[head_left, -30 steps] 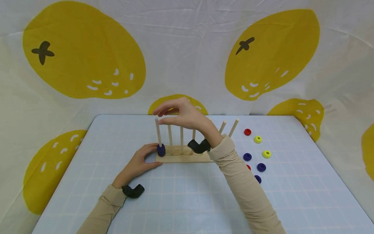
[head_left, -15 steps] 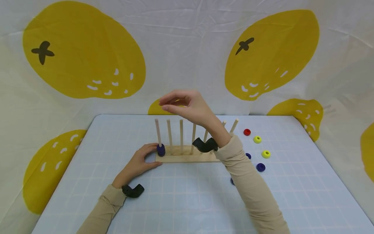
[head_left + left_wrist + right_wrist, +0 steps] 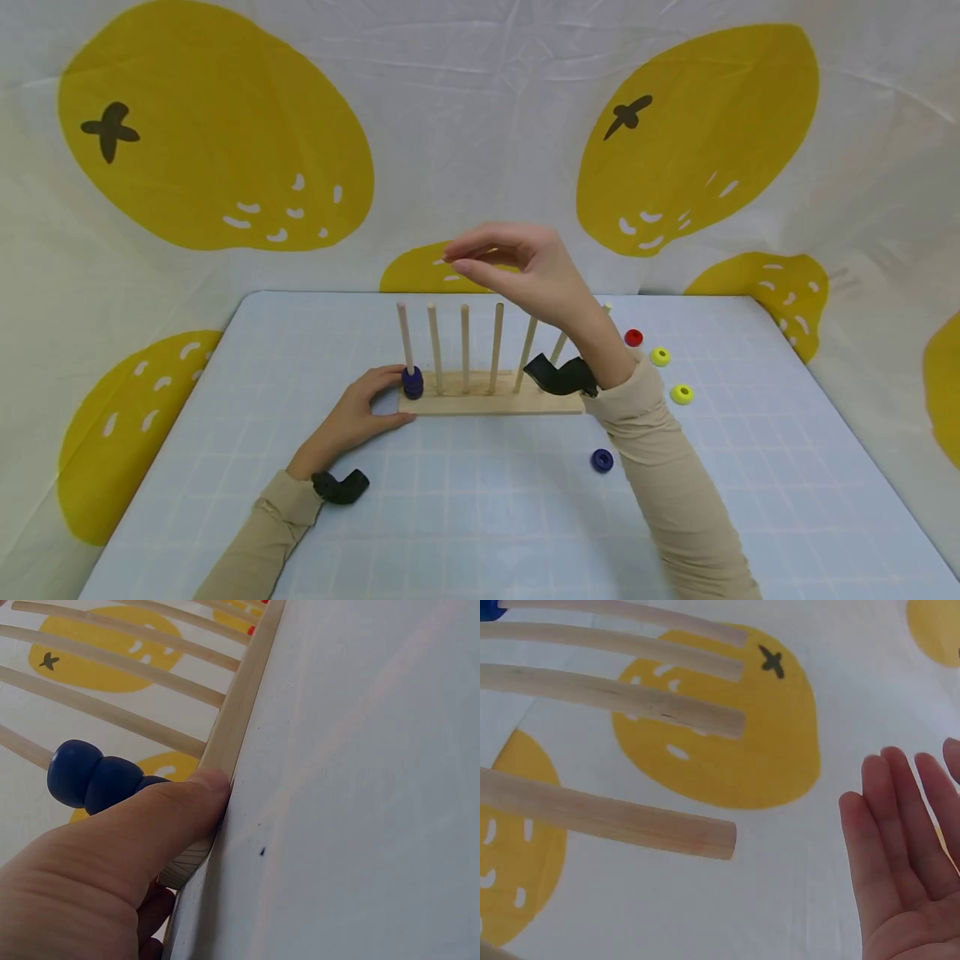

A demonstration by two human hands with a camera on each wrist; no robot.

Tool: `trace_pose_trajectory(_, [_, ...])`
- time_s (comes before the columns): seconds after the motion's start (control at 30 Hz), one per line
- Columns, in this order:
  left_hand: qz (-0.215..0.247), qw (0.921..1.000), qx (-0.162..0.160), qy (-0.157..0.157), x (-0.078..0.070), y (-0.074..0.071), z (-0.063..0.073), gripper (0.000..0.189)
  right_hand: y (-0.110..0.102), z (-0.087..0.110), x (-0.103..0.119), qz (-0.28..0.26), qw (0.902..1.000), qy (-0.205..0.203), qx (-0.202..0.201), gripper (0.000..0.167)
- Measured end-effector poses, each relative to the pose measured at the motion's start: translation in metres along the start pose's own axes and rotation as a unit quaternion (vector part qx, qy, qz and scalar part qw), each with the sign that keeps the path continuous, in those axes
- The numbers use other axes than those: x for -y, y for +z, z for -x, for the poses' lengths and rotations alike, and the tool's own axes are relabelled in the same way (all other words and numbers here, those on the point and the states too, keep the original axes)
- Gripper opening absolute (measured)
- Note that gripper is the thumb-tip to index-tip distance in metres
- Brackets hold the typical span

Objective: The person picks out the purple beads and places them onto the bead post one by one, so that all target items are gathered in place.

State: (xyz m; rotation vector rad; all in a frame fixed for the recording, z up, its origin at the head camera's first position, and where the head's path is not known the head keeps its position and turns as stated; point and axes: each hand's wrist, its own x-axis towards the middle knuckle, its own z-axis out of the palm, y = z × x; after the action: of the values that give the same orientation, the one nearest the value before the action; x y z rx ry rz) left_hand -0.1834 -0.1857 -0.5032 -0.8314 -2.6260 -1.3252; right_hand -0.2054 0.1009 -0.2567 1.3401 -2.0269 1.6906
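A wooden peg rack (image 3: 491, 405) stands on the table, with several upright pegs in a row. Dark blue beads (image 3: 412, 382) are stacked low on its leftmost peg; in the left wrist view the lowest visible bead is partly behind the thumb. My left hand (image 3: 367, 410) grips the rack's left end, thumb (image 3: 180, 802) on the front edge and fingers mostly hidden behind. Above the pegs on the right side hovers my right hand (image 3: 528, 262), holding nothing. Its fingers (image 3: 881, 825) look fairly straight in the right wrist view, apart from the pegs (image 3: 667, 832).
Right of the rack lie a red bead (image 3: 633, 337), a yellow bead (image 3: 660, 357) and another yellow bead (image 3: 682, 394). A dark blue bead (image 3: 602, 461) is nearer the front, left of the right sleeve (image 3: 667, 467). A lemon-print cloth (image 3: 480, 125) hangs behind the table.
My right hand has moved up and to the right, away from the leftmost peg's top. Its sleeve now covers some beads and uncovers a blue one. The left hand and the rack stay put.
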Motion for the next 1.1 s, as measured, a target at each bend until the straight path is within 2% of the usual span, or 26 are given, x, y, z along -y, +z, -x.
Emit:
trace_pose_trajectory(0.43, [-0.002,1.0,0.0,0.002,0.003,0.001,0.0,0.057,-0.023,0.02,0.019,0.013,0.9997,-0.006,-0.022,0.019])
trace_pose_trajectory(0.87, [-0.006,0.9998,-0.007,0.019,0.002,0.001,0.0,0.057,-0.043,0.045,0.029,0.021,0.9973,-0.005,-0.07,0.018])
trace_pose_trajectory(1.1, [-0.002,0.9998,-0.006,0.017,0.002,0.001,0.0,0.057,-0.052,0.062,0.035,0.019,0.9952,-0.004,-0.095,0.017])
